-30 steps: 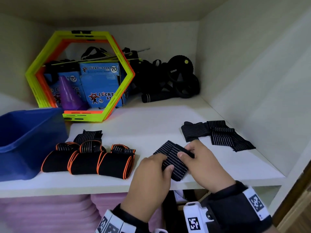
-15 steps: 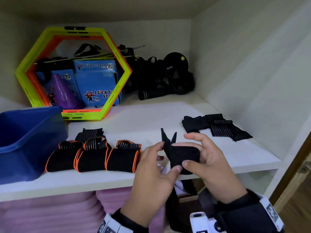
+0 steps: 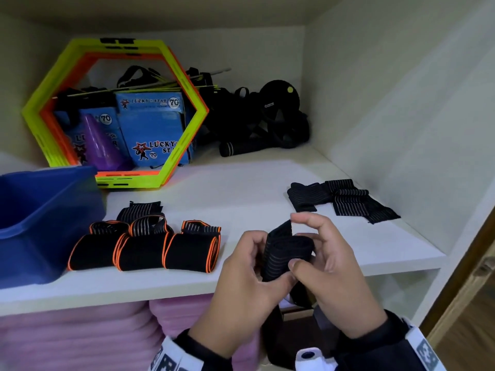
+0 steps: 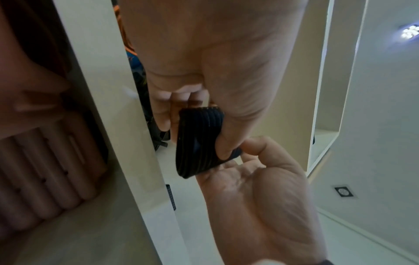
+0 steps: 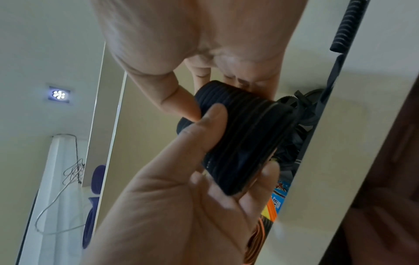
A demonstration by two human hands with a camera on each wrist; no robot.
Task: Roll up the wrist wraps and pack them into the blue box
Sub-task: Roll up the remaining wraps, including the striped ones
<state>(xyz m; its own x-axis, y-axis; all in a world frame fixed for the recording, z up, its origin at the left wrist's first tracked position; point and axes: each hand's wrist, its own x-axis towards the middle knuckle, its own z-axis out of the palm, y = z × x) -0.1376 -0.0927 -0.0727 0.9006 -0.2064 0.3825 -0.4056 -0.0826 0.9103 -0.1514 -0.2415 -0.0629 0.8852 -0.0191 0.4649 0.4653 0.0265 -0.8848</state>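
Observation:
Both hands hold a black striped wrist wrap (image 3: 286,253), partly rolled, just above the shelf's front edge. My left hand (image 3: 263,259) pinches its left side with curled fingers and thumb. My right hand (image 3: 301,241) grips the right side, index finger raised over a loose end that sticks up. The left wrist view shows the roll (image 4: 199,143) between both thumbs; the right wrist view shows it (image 5: 240,136) too. The blue box (image 3: 40,223) stands at the far left. Three rolled wraps with orange edges (image 3: 142,250) lie beside it. Unrolled striped wraps (image 3: 345,199) lie at the right.
One more striped wrap (image 3: 139,210) lies behind the orange-edged rolls. A yellow and orange hexagon frame (image 3: 184,145), blue cartons and black gear (image 3: 262,124) fill the shelf's back. The cupboard wall (image 3: 401,129) closes the right side. Pink mats (image 3: 67,333) are stacked below the shelf.
The wrap was lifted off the shelf and turned between both hands into a tighter roll. The hands came nearer the shelf's front edge.

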